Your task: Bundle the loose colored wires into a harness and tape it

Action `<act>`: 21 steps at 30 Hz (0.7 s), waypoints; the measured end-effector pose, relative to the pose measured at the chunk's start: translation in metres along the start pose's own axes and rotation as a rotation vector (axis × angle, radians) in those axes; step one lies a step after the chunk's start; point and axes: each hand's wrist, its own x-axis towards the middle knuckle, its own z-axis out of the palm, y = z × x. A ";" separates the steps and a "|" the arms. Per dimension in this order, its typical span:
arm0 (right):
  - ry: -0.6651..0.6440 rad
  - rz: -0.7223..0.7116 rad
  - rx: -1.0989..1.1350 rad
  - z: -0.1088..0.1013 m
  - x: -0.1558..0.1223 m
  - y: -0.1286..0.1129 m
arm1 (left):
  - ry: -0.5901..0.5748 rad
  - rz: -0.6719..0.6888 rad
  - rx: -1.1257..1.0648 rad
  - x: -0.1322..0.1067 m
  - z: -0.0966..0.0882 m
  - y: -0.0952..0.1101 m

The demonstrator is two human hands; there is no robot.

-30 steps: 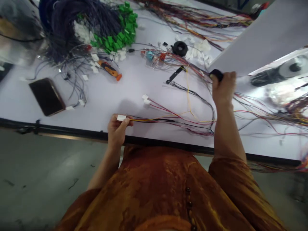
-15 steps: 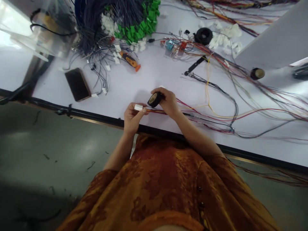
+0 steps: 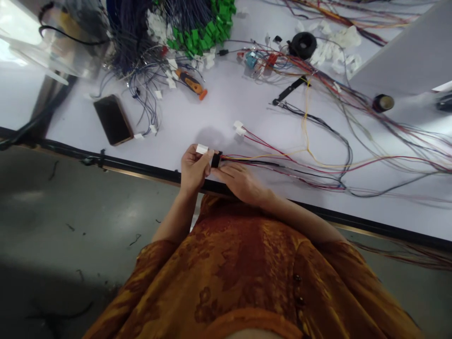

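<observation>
My left hand (image 3: 193, 170) is closed, pinching a white connector (image 3: 202, 149) where its wires come out. From there a bundle of red, yellow and black wires (image 3: 254, 161) runs to the right over the table. Against the bundle, just right of my left thumb, is a roll of black tape (image 3: 216, 160). My right hand (image 3: 242, 182) has its fingertips on the roll from below and right; some of those fingers are hidden. A second white connector (image 3: 239, 128) with red wires lies on the table above my right hand.
A phone (image 3: 113, 120) and an orange-black cutter-like tool (image 3: 191, 84) lie to the left. Green connectors (image 3: 201, 35) on dark wires are heaped behind. Further right are a black tape roll (image 3: 302, 45), a smaller roll (image 3: 383, 102) and long loose wires. The table's black edge (image 3: 141, 170) runs beside me.
My right hand has swung down and toward me, bringing the tape roll from above the wires round to them. The second white connector has come into view. My left hand keeps its grip.
</observation>
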 end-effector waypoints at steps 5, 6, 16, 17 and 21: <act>0.141 0.542 0.346 -0.019 0.036 0.019 | 0.003 0.184 0.137 -0.015 0.008 0.003; 0.068 0.652 0.446 -0.023 0.049 0.026 | 0.000 0.239 0.177 -0.017 0.009 0.003; 0.191 0.433 0.391 -0.013 -0.005 0.001 | 0.072 0.176 0.179 -0.003 0.009 0.000; 0.142 0.342 0.342 -0.010 -0.013 -0.004 | 0.069 0.153 0.178 -0.002 0.010 0.001; 0.279 0.531 0.438 -0.008 0.006 0.009 | 0.008 0.176 0.171 -0.007 0.016 0.004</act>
